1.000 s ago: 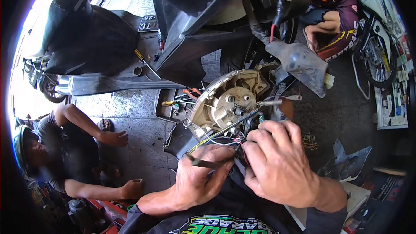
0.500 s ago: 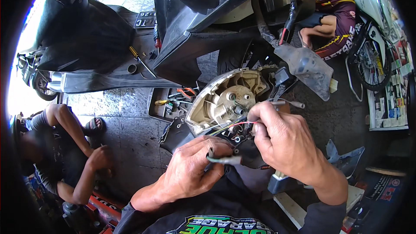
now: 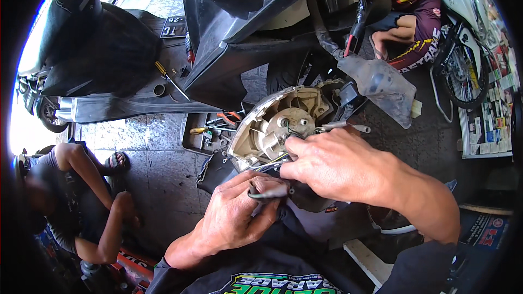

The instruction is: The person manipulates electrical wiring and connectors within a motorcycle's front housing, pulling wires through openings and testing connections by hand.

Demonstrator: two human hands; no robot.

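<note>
A cream headlight housing (image 3: 251, 135), its back side up, sits in front of me with sockets and thin wires at its centre. My left hand (image 3: 237, 215) is closed on a wiring harness just below the housing. From its curled fingers a short dark sleeved wire end (image 3: 267, 192) sticks out. My right hand (image 3: 348, 163) reaches over the housing's near edge, its thumb and fingers closed around thin wires (image 3: 277, 162) there. The fingertips partly hide where those wires run.
A tool tray (image 3: 190, 139) with pliers and screwdrivers lies left of the housing. Beyond it are black scooter panels (image 3: 234, 65) and a screwdriver (image 3: 173, 80). A plastic-wrapped part (image 3: 384, 90) hangs at right. One person (image 3: 81, 201) squats at left, another (image 3: 406, 16) sits at far right.
My right hand has moved left and down along the wires, closer to my left hand. The left hand stays nearly in place, and the view has shifted slightly.
</note>
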